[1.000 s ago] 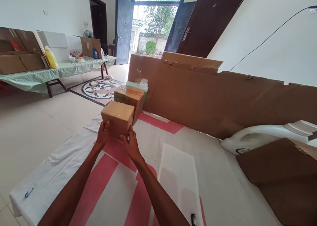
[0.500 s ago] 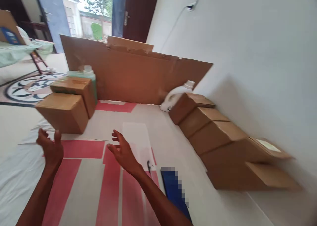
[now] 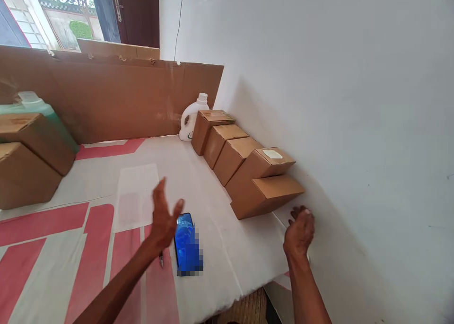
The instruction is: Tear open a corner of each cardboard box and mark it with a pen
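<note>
My left hand (image 3: 163,215) hovers over the table with thumb and fingers apart, holding nothing. Just beside it lies a smartphone (image 3: 186,243) with a lit blue screen, and a pen (image 3: 161,259) is partly hidden under the wrist. My right hand (image 3: 301,229) is raised near the wall, its fingers loosely curved and nothing in them. Closest to that hand is the nearest cardboard box (image 3: 262,196) of a row. Behind it stands a cardboard box with a white label (image 3: 264,161), then several more brown boxes (image 3: 243,149) run back along the wall.
A white jug (image 3: 193,116) stands behind the box row. Two boxes (image 3: 30,177) and a green-tinted jug (image 3: 35,104) are at the left. A tall cardboard panel (image 3: 124,94) lines the back edge. The red-and-white cloth (image 3: 142,286) covers the table; the wall (image 3: 336,101) borders the right.
The view has swung to the right. Both hands have moved from the left side toward the box row, my right hand now beside its near end. The phone screen is now lit.
</note>
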